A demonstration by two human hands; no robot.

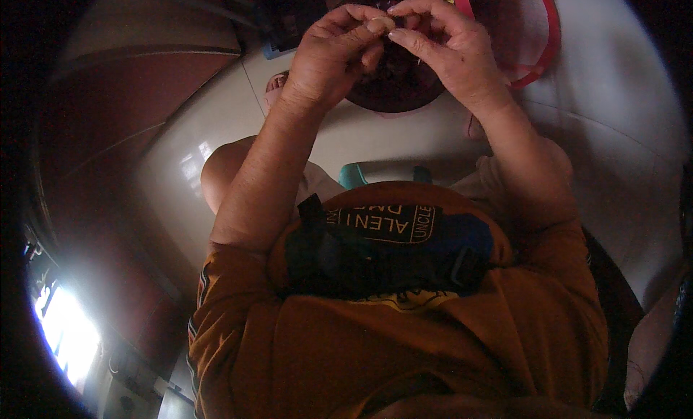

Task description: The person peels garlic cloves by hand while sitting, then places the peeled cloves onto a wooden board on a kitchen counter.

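Observation:
Both hands meet at the top middle of the head view, fingertips nearly touching. My left hand (341, 51) pinches a small pale piece (383, 21) between thumb and forefinger; what it is cannot be made out. My right hand (452, 45) has its thumb and forefinger tips close against that piece, and whether they grip it is unclear. Below the hands stands a dark round basin (400, 97) on the floor, with dark contents too dim to name.
A red-rimmed mesh basket (552, 45) stands right of the basin. Left of it is a dark object with a blue edge (279, 52). Part of a green plastic stool (352, 175) shows by my lap. Reddish-brown furniture (108, 110) stands at the left. Another person's bare leg (649, 343) appears lower right.

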